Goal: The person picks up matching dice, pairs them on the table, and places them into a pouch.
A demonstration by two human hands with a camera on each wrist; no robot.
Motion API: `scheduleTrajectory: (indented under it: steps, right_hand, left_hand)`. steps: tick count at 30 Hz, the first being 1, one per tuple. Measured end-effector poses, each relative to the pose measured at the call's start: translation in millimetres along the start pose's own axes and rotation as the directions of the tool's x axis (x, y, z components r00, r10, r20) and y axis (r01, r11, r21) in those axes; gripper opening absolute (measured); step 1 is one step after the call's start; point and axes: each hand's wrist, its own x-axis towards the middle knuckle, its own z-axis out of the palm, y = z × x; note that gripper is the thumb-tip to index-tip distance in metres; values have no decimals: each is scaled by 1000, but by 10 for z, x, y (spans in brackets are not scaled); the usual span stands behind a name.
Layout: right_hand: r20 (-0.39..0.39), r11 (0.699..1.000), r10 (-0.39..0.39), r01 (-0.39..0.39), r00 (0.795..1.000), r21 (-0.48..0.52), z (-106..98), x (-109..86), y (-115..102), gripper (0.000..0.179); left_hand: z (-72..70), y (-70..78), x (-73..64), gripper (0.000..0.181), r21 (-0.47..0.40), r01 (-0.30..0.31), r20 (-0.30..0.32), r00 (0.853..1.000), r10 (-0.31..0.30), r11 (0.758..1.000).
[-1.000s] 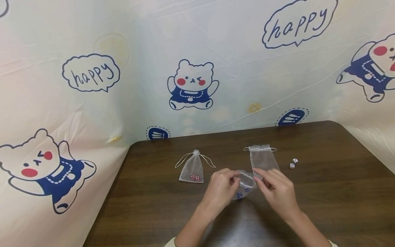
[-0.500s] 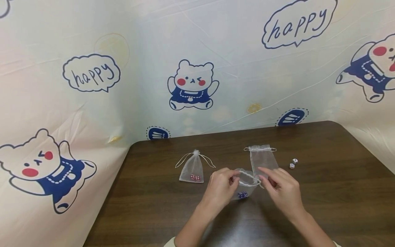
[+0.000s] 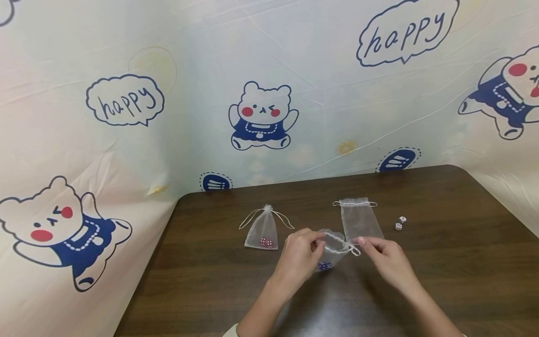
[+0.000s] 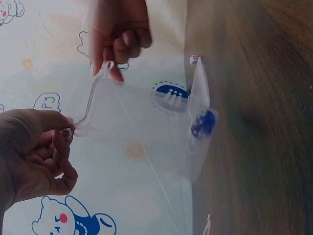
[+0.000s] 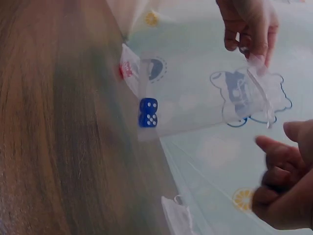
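Note:
My left hand (image 3: 298,255) pinches the rim of a sheer white organza drawstring bag (image 3: 334,248) between thumb and forefinger. The bag hangs with its mouth spread, and two blue dice (image 5: 148,112) lie at its bottom. At the opposite side of the mouth, a small loop of drawstring (image 3: 354,250) sticks out. My right hand (image 3: 391,262) is right beside that loop; in the right wrist view its thumb and forefinger stand apart, with nothing seen between them. Other fingers of the right hand are bent.
On the dark wooden table (image 3: 202,290), a tied organza bag (image 3: 258,231) with two red dice stands at left. A flat organza bag (image 3: 360,217) lies behind the hands. Two white dice (image 3: 398,226) sit to its right. A printed cloth (image 3: 328,117) hangs behind.
My right hand has let go of the bag's rim and drawn back to the right, leaving the drawstring loop exposed. The blue dice have settled together. My left hand keeps its pinch.

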Motion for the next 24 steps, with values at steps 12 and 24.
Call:
scheduleTrajectory:
  steps: [12,24]
  right_hand:
    - [249,945,128,-194,960,265,-43,21,65,26]
    - [59,944,203,-211,977,253,-135,43,54,30]
  left_hand:
    - [-4,-9,-3,10,6,1,15,1000,-1,1000]
    - [-47,-50,-25,28,48,-18,182,983,9,999]
